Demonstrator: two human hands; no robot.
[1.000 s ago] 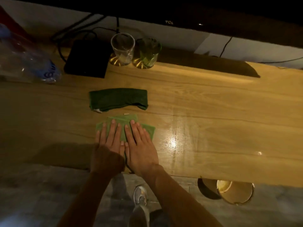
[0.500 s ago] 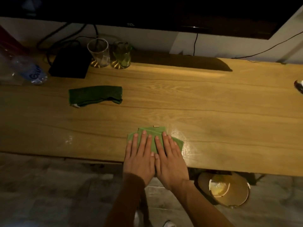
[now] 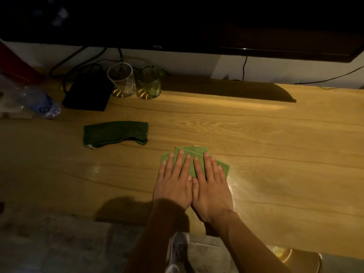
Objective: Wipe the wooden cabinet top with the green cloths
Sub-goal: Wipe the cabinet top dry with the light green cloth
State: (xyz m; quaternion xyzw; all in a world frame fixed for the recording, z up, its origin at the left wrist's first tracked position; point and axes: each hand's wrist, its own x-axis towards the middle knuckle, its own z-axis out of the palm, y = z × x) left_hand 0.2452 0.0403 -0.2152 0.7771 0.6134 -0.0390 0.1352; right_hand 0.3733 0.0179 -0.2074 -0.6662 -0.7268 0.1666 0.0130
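A folded light green cloth (image 3: 190,152) lies on the wooden cabinet top (image 3: 266,154), near the middle. My left hand (image 3: 174,184) and my right hand (image 3: 211,186) rest side by side on it, palms down, fingers stretched flat, thumbs touching. They cover most of the cloth; only its far edge and right corner show. A second, dark green cloth (image 3: 115,133) lies folded to the left and a little further back, with no hand on it.
At the back left stand a clear glass (image 3: 121,79), a green glass (image 3: 149,81), a black box (image 3: 88,93) with cables, and a lying plastic bottle (image 3: 37,101). A dark TV (image 3: 197,22) hangs above. My shoe (image 3: 177,251) and a round golden object (image 3: 299,261) are on the floor.
Both hands slid the light green cloth to the right, away from under the dark cloth, then slightly back from the front edge. The dark cloth stayed put.
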